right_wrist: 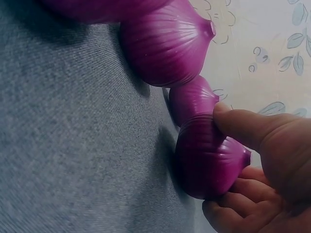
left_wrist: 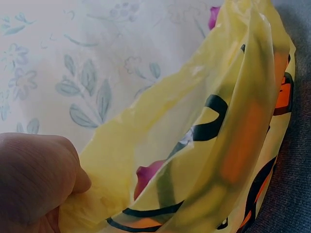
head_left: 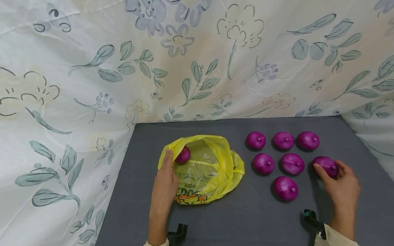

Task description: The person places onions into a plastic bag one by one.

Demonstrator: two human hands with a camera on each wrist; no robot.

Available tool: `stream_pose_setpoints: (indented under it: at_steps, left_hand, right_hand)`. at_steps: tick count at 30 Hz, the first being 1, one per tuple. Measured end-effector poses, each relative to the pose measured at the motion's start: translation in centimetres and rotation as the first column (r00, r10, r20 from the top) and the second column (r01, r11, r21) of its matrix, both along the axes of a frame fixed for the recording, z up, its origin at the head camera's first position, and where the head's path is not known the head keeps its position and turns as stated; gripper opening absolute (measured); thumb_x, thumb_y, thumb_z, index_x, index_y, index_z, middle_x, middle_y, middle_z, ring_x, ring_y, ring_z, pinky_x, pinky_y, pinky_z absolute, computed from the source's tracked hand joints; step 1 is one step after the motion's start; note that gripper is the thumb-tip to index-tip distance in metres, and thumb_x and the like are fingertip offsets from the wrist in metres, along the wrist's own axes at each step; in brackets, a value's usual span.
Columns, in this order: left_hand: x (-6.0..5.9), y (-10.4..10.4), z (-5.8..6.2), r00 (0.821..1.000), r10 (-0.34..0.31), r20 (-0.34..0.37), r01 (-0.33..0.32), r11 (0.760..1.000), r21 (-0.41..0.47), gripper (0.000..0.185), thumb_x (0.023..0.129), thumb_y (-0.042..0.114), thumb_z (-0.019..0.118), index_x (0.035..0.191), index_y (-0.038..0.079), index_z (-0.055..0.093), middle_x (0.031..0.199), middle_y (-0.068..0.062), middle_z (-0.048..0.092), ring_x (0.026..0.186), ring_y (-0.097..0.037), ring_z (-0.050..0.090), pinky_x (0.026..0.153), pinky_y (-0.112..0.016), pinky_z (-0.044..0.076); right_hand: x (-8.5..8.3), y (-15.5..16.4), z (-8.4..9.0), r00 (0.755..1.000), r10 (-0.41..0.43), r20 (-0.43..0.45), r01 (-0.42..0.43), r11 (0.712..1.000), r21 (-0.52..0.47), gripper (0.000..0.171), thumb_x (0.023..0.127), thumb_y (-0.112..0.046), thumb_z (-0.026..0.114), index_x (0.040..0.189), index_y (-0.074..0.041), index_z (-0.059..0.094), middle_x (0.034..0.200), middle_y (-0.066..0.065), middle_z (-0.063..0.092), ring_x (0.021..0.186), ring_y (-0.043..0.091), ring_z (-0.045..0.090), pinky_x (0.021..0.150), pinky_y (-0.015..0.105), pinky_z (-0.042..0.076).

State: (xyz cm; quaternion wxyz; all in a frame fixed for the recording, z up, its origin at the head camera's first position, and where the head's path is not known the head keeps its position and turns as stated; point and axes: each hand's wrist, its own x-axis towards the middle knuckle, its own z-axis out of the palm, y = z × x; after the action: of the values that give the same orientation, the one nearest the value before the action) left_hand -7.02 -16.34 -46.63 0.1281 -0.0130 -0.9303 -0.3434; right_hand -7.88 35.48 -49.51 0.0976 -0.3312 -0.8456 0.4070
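Note:
A yellow plastic bag (head_left: 226, 167) with printed letters lies on the grey table, its mouth open. My left hand (head_left: 165, 181) grips the bag's left rim; in the left wrist view the thumb presses on the yellow film (left_wrist: 112, 174). Inside the bag sits a purple onion (head_left: 183, 155), partly hidden by the rim. At the right, my right hand (head_left: 343, 184) holds another purple onion (head_left: 324, 165) between thumb and fingers. The right wrist view shows this held onion (right_wrist: 206, 160) close to the cloth, with a shadow beside it.
Several more purple onions, among them a front one (head_left: 285, 189) and a back one (head_left: 255, 140), lie between the bag and my right hand. The grey table (head_left: 240, 218) ends at a flowered cloth (head_left: 197, 68) behind and at the sides.

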Motion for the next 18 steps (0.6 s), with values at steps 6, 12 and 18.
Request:
stream_pose_setpoints:
  at_steps: [6,12,18]
  left_hand:
    - [0.06,-0.05,0.02,1.000,0.001,0.010,-0.001,1.000,0.004,0.055,0.113,0.005,0.043,0.167,0.006,0.031,0.172,-0.013,0.032,0.062,-0.026,0.056,0.060,-0.039,0.042]
    - [-0.02,-0.13,-0.07,1.000,0.002,-0.008,-0.002,1.000,-0.004,0.056,0.112,0.003,0.044,0.167,0.005,0.032,0.171,-0.014,0.034,0.054,-0.019,0.046,0.054,-0.035,0.036]
    - [0.08,-0.09,-0.21,1.000,-0.003,-0.029,0.003,1.000,-0.011,0.055,0.112,0.003,0.045,0.166,0.004,0.033,0.170,-0.015,0.034,0.091,-0.040,0.067,0.063,-0.040,0.044]
  right_hand:
    - [-0.29,-0.21,-0.04,1.000,-0.025,-0.009,0.025,1.000,-0.014,0.094,0.097,-0.052,0.072,0.168,-0.006,0.030,0.167,0.019,0.032,0.151,0.037,0.035,0.122,0.050,0.030]
    - [-0.34,-0.38,-0.29,0.997,-0.065,-0.030,0.064,0.997,-0.035,0.093,0.096,-0.051,0.073,0.167,-0.007,0.032,0.166,0.018,0.034,0.151,0.035,0.036,0.122,0.047,0.030]
    - [-0.27,-0.47,-0.36,0.995,-0.091,-0.039,0.090,0.995,-0.029,0.093,0.094,-0.052,0.075,0.166,-0.008,0.036,0.161,0.020,0.040,0.147,0.035,0.042,0.121,0.045,0.034]
